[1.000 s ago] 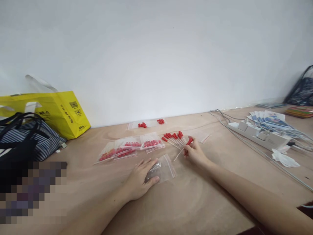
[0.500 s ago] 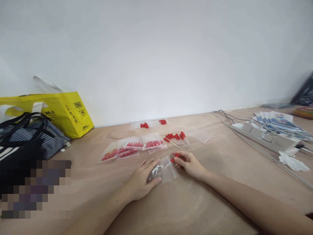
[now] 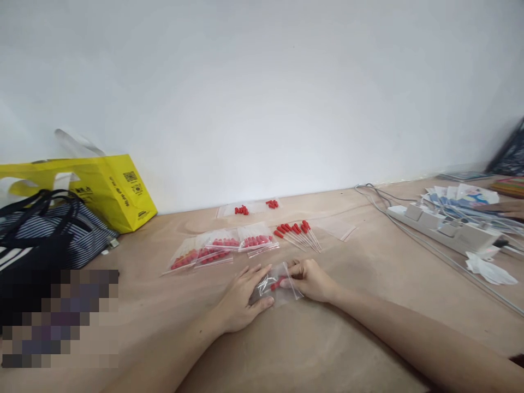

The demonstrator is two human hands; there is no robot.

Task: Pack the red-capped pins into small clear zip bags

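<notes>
Two hands: both lie low on the table (image 3: 335, 349), meeting at one small clear bag (image 3: 278, 285).
Left hand (image 3: 241, 300): palm down, fingers spread flat, pressing the near left part of the clear bag onto the table; its grip is loose, laid on the bag and not wrapped around it.
Right hand (image 3: 311, 279): fingers curled at the right edge of the bag, thumb and forefinger pinched together at its mouth on a red-tipped stick (image 3: 277, 284); the grip is closed around the stick's outer end.
Red-tipped stick: its red end shows through the plastic, inside the bag, between the two hands.
Clear bag: flat on the table, just in front of the person, touched by both hands.
Loose sticks (image 3: 298, 233): a fanned row of red-tipped sticks on the table, beyond the right hand and apart from it.
Filled bags (image 3: 223, 245): several clear bags with red tips inside, overlapping in a row left of the loose sticks.
Far bags (image 3: 256, 207): two flat ones with red pieces, near the wall.
Empty sleeve (image 3: 338, 229): a clear bag just right of the loose sticks.
Left side: a yellow bag (image 3: 102, 188) against the wall, a striped bag (image 3: 53, 232) in front of it.
Right side: a white power strip (image 3: 444, 229) with cables, printed sheets (image 3: 462, 199) behind it.
</notes>
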